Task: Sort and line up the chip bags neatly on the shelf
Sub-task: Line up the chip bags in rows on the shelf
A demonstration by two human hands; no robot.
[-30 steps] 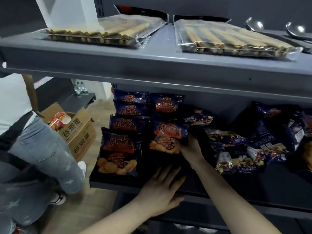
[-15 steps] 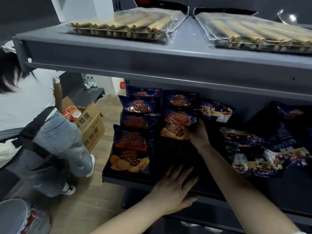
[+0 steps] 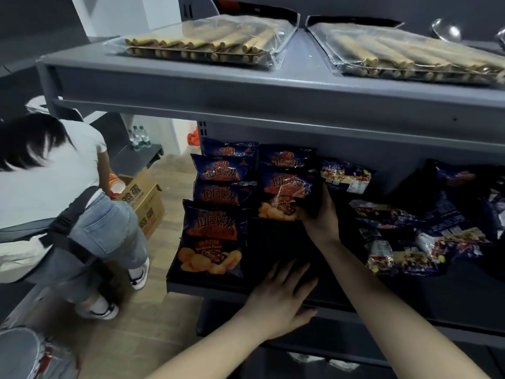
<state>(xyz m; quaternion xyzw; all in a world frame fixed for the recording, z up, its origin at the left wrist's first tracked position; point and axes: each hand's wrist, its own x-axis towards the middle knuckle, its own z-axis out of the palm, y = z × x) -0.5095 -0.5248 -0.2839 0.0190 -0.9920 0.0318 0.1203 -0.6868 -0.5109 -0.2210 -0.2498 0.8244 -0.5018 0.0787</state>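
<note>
Dark-blue foil is bunching under our right hand [image 3: 321,214], which is now pinching the lower right corner of the front barbecue chip bag [image 3: 284,192] in the second column. Half a second ago we were only touching that corner; now the bag is sitting tilted and nudged back toward the ones behind it. Our left hand [image 3: 278,299] is still lying flat, fingers spread, on the front edge of the lower shelf [image 3: 451,305], grasping nothing. We are judging that this second column is being squared up beside the tidy left column [image 3: 210,239], while the loose purple bags [image 3: 404,242] to the right are lying jumbled, waiting for sorting. We are reading "Barbecue Flavor" on the nearest bag of the left column, under big orange characters that seem to say 田园薯片, with 上好佳 smaller above. We are also making out 鸡蛋 on the cardboard carton [image 3: 147,203] on the floor. The print on the purple bags is proving too small to read.
</note>
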